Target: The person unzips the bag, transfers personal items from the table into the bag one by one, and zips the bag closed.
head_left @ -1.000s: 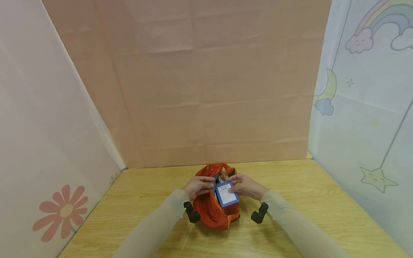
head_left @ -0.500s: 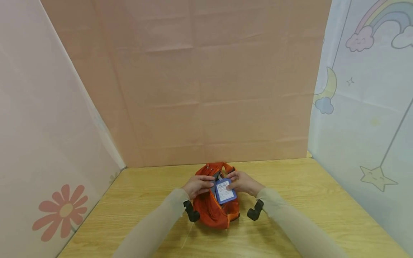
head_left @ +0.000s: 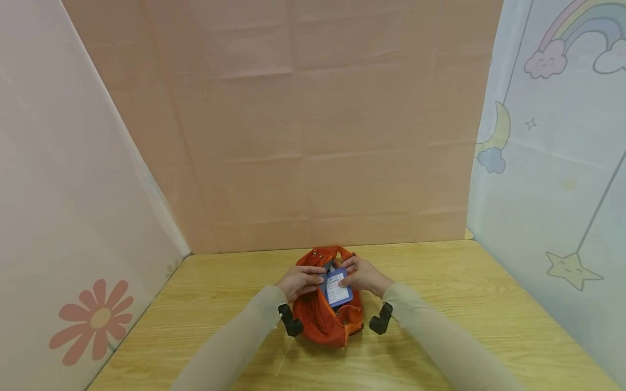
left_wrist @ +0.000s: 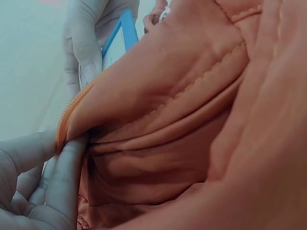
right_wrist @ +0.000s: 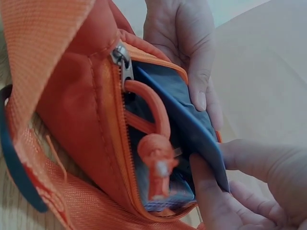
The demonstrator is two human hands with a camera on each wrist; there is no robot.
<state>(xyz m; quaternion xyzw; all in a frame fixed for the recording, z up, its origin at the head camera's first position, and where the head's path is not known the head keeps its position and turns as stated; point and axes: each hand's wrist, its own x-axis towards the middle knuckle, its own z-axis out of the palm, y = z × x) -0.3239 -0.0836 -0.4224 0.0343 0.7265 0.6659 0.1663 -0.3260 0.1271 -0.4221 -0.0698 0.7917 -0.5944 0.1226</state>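
Observation:
An orange-red waist bag (head_left: 318,325) lies on the table with its zipped pocket open, grey lining showing. My left hand (head_left: 296,283) pinches the pocket's left edge between thumb and fingers; in the left wrist view, that zipper edge (left_wrist: 69,115) runs up from the grip. My right hand (head_left: 368,277) holds a blue-framed ID card holder (head_left: 338,295) with a white printed card, thumb on its face. In the right wrist view, the card holder (right_wrist: 189,127) stands tilted, partly within the opening. Beside it hang the zipper slider (right_wrist: 122,60) and its orange cord pull (right_wrist: 156,148).
A bluish patterned item (right_wrist: 172,197) shows inside the pocket. The bag's orange strap (right_wrist: 43,62) with a dark buckle part lies at its side. The wooden table (head_left: 489,315) meets a peach cloth backdrop (head_left: 313,136) and printed side cloths. Black wrist mounts (head_left: 381,319) sit on both sleeves.
My right hand has moved left and slightly up with the card holder, bringing it further over the bag's opening. The left hand keeps its grip on the edge, about unmoved.

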